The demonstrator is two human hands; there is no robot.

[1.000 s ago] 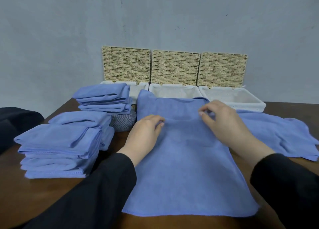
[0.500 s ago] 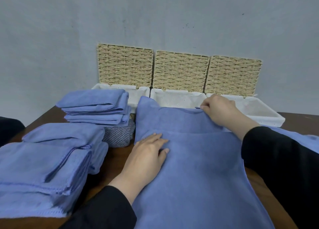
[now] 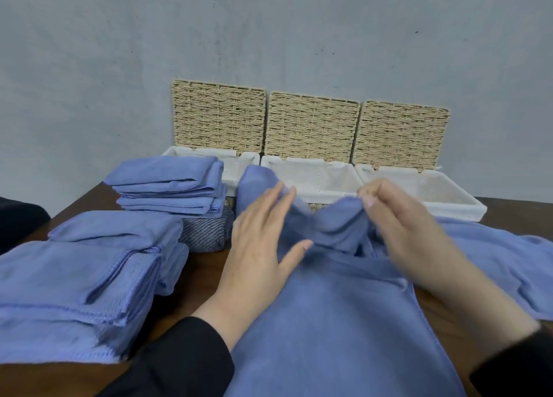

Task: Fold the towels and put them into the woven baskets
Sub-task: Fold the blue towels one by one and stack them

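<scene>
A blue towel (image 3: 335,322) lies spread on the wooden table (image 3: 203,265) in front of me. My right hand (image 3: 398,226) pinches its far edge and holds that edge lifted and bunched. My left hand (image 3: 263,244) lies flat on the towel's left part with fingers straight. Three woven baskets with white liners stand along the wall: left (image 3: 239,163), middle (image 3: 314,175), right (image 3: 434,196), each with its lid raised. Another blue towel (image 3: 508,262) lies loose on the right.
A pile of folded blue towels (image 3: 74,292) sits at the near left. A second folded stack (image 3: 170,184) rests on a grey striped cloth (image 3: 203,235) before the left basket. Something dark (image 3: 18,223) lies at the far left edge.
My right hand has drawn the towel's far edge back toward me and lifted it, bunching the cloth. My left hand has slid forward and up along the towel.
</scene>
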